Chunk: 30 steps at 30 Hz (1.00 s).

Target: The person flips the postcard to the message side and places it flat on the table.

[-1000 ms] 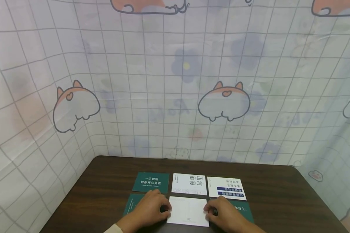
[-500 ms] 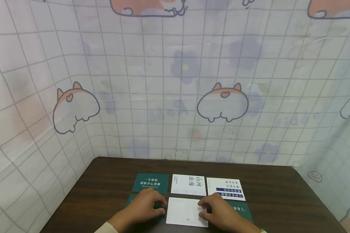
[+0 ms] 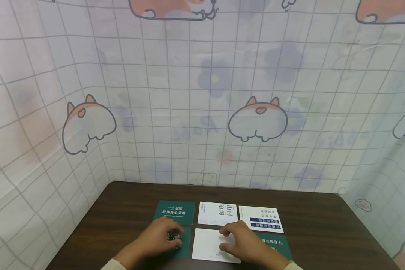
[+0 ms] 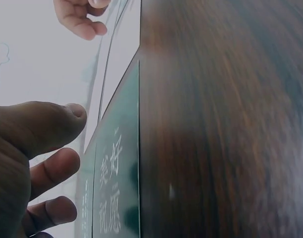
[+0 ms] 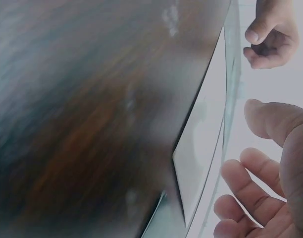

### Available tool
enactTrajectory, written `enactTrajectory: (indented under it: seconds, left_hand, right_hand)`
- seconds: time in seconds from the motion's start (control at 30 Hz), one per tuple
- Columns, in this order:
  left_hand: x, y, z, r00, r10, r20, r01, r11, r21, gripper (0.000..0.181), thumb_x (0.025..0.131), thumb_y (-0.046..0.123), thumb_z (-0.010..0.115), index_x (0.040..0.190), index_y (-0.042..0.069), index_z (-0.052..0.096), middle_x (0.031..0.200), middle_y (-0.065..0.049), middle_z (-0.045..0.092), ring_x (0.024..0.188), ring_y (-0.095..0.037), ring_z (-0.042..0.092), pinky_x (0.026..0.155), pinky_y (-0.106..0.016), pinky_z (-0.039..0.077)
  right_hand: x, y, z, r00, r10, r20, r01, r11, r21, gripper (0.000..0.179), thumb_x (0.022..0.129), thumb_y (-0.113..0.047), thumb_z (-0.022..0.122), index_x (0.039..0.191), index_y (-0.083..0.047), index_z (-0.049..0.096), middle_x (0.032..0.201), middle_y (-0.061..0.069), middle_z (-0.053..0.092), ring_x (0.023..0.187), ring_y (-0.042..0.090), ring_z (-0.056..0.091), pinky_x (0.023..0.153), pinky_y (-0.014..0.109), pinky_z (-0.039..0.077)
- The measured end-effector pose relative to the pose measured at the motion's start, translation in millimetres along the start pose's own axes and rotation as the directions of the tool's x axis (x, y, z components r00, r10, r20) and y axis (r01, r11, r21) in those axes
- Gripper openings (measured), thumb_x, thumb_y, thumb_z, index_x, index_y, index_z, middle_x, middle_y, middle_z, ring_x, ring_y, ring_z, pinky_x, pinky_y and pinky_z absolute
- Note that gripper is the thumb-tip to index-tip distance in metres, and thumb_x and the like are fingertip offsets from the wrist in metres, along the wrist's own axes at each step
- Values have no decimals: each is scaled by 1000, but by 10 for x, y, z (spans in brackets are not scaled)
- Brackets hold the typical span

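Six-sided groupings aside, postcards lie flat in two rows. My left hand (image 3: 155, 239) is above the front left green postcard (image 3: 185, 243), its fingers loosely bent with nothing between them. White lettering on that card shows in the left wrist view. Over the right part of the front middle white postcard (image 3: 204, 243) is my right hand (image 3: 243, 243), thumb and fingers apart and holding nothing. In the right wrist view a gap separates the right fingers (image 5: 248, 186) from the white card. Part of the front right green postcard (image 3: 277, 243) is hidden behind the right hand and forearm.
Along the back row lie a green postcard (image 3: 180, 210), a white one with large characters (image 3: 218, 213) and a white one with blue bars (image 3: 260, 218). The dark wooden table (image 3: 317, 225) ends at a grid-patterned cloth (image 3: 189, 157) behind it.
Both hands have come away from the edges of the front middle white postcard. The left hand has moved left, over the green card; the right hand has moved left, over the white card.
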State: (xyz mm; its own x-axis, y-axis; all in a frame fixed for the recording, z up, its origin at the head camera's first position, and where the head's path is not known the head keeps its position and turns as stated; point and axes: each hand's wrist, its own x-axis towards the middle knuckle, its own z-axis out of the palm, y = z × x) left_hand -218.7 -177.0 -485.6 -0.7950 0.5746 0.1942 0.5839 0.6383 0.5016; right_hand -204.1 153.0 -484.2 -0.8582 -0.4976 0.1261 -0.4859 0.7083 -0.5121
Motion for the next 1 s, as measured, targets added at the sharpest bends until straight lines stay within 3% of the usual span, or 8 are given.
enactTrajectory:
  seconds: [0.27,0.53,1.0]
  left_hand:
    - [-86,-67,-68,1000,-21,-22,22,1000,22,21,87,29,83,104,20,77,94,18,66,91,-7,57,81,-37,49]
    - [-150,-135,-128,996,-94,-1,94,995,-15,28,87,30,83,111,18,76,96,17,63,91,-9,56,79,-37,50]
    - [-284,-239,-232,992,-124,-4,124,992,-6,32,87,33,82,114,18,74,101,15,65,95,-11,56,82,-42,50]
  right_hand:
    - [88,-111,44,999,17,32,-17,1000,-8,39,86,-39,81,114,-15,71,100,-11,65,100,15,53,87,39,50]
    - [143,-173,97,998,23,50,-23,1000,6,42,86,-39,82,117,-13,71,102,-9,65,101,15,53,89,41,50]
    - [249,-259,184,997,55,52,-54,998,-32,47,84,-43,82,120,-15,70,103,-10,65,106,16,53,93,44,50]
